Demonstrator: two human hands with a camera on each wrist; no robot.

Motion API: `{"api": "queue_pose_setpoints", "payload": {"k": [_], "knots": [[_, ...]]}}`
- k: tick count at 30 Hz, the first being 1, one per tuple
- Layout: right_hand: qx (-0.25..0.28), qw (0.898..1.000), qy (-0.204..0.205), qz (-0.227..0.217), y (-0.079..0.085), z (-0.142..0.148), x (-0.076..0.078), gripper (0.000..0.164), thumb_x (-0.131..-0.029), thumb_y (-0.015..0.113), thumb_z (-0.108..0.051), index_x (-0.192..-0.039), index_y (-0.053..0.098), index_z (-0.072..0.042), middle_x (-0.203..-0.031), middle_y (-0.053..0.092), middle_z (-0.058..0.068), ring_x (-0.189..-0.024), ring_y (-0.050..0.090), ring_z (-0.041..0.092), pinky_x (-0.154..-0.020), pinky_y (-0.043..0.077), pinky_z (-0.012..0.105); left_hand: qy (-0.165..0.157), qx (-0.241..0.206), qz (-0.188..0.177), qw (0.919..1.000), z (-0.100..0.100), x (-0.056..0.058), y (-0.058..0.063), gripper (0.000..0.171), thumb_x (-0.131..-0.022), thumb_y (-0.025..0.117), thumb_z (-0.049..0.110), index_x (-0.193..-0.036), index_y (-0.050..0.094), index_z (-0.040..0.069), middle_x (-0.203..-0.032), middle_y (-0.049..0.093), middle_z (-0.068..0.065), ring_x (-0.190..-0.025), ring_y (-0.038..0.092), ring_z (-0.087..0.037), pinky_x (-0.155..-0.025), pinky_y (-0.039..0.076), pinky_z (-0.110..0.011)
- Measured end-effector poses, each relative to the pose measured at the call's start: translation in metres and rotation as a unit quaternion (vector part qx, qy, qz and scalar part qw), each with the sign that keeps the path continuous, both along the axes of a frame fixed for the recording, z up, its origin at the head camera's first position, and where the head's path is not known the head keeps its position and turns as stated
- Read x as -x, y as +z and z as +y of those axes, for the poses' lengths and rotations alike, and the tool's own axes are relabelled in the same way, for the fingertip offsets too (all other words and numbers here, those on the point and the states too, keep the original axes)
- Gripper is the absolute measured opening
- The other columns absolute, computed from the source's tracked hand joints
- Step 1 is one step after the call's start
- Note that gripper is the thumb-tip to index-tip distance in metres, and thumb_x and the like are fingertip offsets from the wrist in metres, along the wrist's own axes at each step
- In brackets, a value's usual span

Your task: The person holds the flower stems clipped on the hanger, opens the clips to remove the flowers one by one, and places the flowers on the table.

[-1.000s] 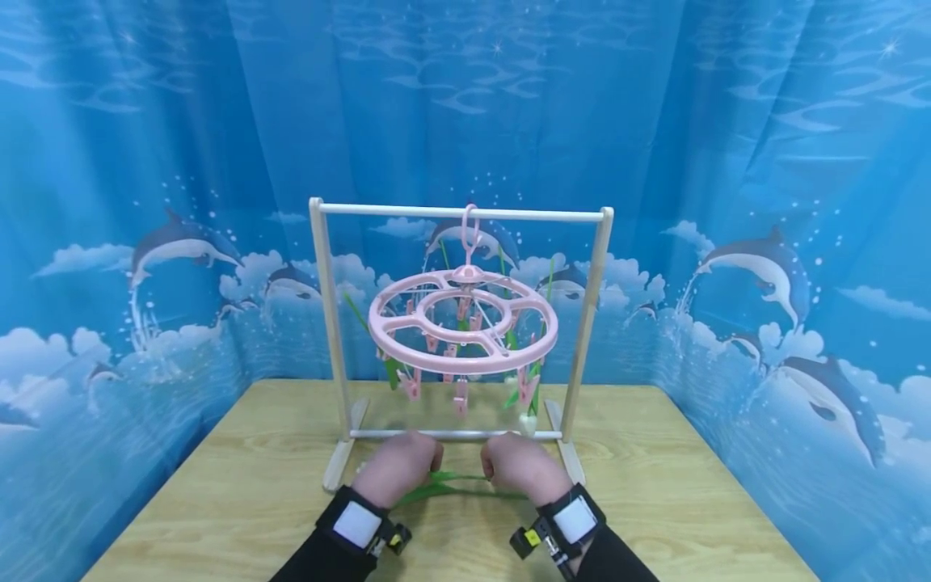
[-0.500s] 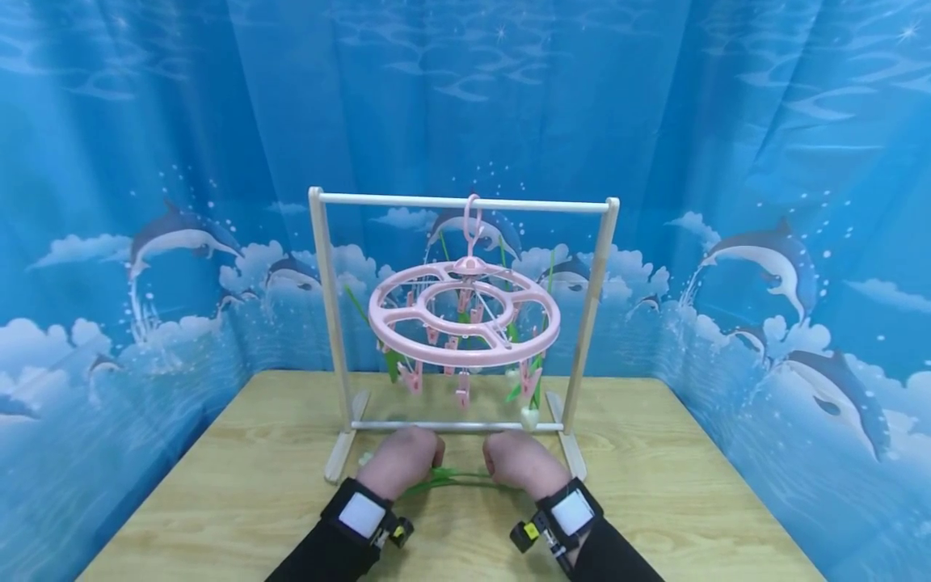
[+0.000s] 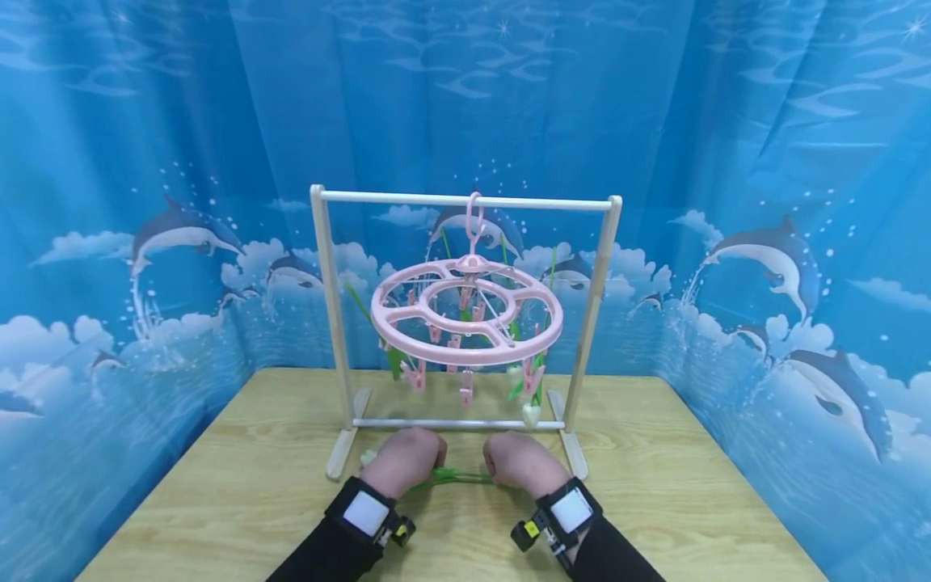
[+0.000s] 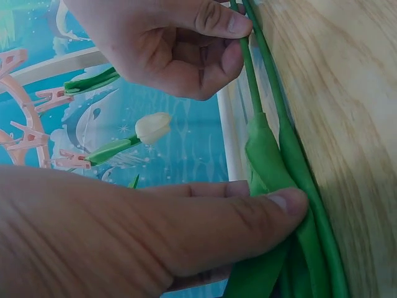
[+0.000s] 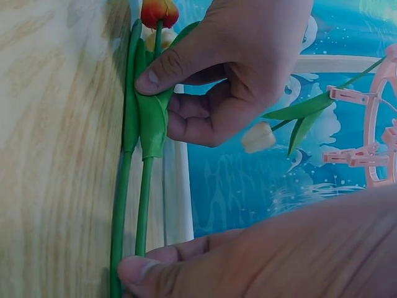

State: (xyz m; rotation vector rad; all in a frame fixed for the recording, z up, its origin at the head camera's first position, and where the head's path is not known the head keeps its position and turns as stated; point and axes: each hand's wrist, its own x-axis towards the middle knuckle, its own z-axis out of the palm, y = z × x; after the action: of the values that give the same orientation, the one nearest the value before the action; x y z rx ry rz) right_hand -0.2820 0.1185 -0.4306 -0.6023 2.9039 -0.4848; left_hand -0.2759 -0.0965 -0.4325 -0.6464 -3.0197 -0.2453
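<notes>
Two artificial tulips lie side by side across the front of the table, a red-orange bloom and a cream bloom at their left end. My left hand pinches the green leaves of one tulip between thumb and fingers. Further right, my right hand pinches its thin green stem. The second tulip's stem runs close beside it along the tabletop. From the head view, both hands' fingertips are hidden behind the backs of the hands.
Behind the hands, a pink round clip hanger hangs from a wooden rack. Pink clips hold several more tulips upside down, a white bloom among them low on the right. A blue dolphin-print curtain surrounds the wooden table.
The stems between my hands have drawn closer together. The head view has tilted slightly down, so the rack sits higher in it; both hands keep nearly the same place and grip.
</notes>
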Motion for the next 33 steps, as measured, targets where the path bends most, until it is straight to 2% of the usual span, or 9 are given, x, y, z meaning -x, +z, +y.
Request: {"api": "queue_pose_setpoints", "payload": {"k": [4,9,14,20,23,28,33], "knots": [[-0.004,1.000,-0.002,-0.001,-0.002,-0.001,0.000,0.035,-0.079,0.078,0.006,-0.068,0.056,-0.019,-0.065,0.054,-0.006,-0.058,0.048,0.011,-0.055,0.040,0.025,-0.012,0.026,0.038,0.9989,0.002,-0.001,-0.003,0.024,-0.083,0.081,-0.001,-0.073,0.073,0.020,-0.070,0.067,0.008,-0.064,0.056,-0.009,-0.062,0.049,-0.025],[-0.047,0.999,0.003,0.018,-0.005,-0.005,0.001,0.036,-0.081,0.081,0.003,-0.068,0.056,-0.019,-0.066,0.055,-0.006,-0.060,0.049,0.012,-0.057,0.041,0.025,-0.014,0.070,0.086,0.9937,0.006,-0.001,-0.009,0.026,-0.089,0.078,0.005,-0.070,0.069,0.020,-0.066,0.063,0.008,-0.060,0.052,-0.009,-0.057,0.044,-0.024],[-0.068,0.997,0.002,0.029,-0.007,-0.009,0.001,0.035,-0.083,0.078,0.003,-0.068,0.055,-0.019,-0.066,0.055,-0.005,-0.060,0.050,0.013,-0.057,0.042,0.025,-0.013,0.092,0.113,0.9893,0.010,-0.005,-0.010,0.031,-0.092,0.075,0.008,-0.066,0.061,0.018,-0.062,0.057,0.006,-0.056,0.046,-0.009,-0.052,0.038,-0.024],[-0.066,0.997,-0.002,0.026,-0.010,-0.008,0.003,0.032,-0.081,0.076,0.004,-0.069,0.056,-0.018,-0.067,0.056,-0.004,-0.060,0.051,0.014,-0.056,0.043,0.026,-0.026,0.114,0.140,0.9832,0.010,-0.006,-0.011,0.031,-0.091,0.076,0.007,-0.067,0.062,0.019,-0.061,0.057,0.007,-0.055,0.047,-0.008,-0.050,0.037,-0.023],[-0.075,0.997,-0.001,0.032,-0.011,-0.008,0.004,0.031,-0.079,0.077,0.003,-0.070,0.057,-0.018,-0.068,0.057,-0.004,-0.061,0.051,0.014,-0.056,0.043,0.027,-0.027,0.118,0.140,0.9827,0.010,-0.007,-0.011,0.031,-0.091,0.077,0.008,-0.067,0.062,0.019,-0.061,0.057,0.007,-0.055,0.048,-0.008,-0.050,0.038,-0.023],[-0.082,0.996,-0.010,0.032,-0.012,-0.007,0.005,0.031,-0.075,0.080,0.003,-0.069,0.057,-0.017,-0.068,0.058,-0.003,-0.060,0.052,0.015,-0.056,0.045,0.028,-0.018,0.108,0.103,0.9886,0.011,-0.006,-0.011,0.030,-0.094,0.075,0.008,-0.068,0.063,0.019,-0.063,0.058,0.007,-0.057,0.048,-0.009,-0.052,0.041,-0.024],[-0.081,0.997,-0.016,0.008,-0.010,-0.006,0.007,0.030,-0.077,0.082,0.002,-0.070,0.058,-0.016,-0.071,0.060,-0.002,-0.062,0.053,0.016,-0.059,0.046,0.028,-0.018,0.078,0.075,0.9939,0.009,-0.005,-0.012,0.029,-0.095,0.074,0.007,-0.069,0.064,0.018,-0.065,0.059,0.006,-0.058,0.049,-0.010,-0.053,0.042,-0.025]]}}
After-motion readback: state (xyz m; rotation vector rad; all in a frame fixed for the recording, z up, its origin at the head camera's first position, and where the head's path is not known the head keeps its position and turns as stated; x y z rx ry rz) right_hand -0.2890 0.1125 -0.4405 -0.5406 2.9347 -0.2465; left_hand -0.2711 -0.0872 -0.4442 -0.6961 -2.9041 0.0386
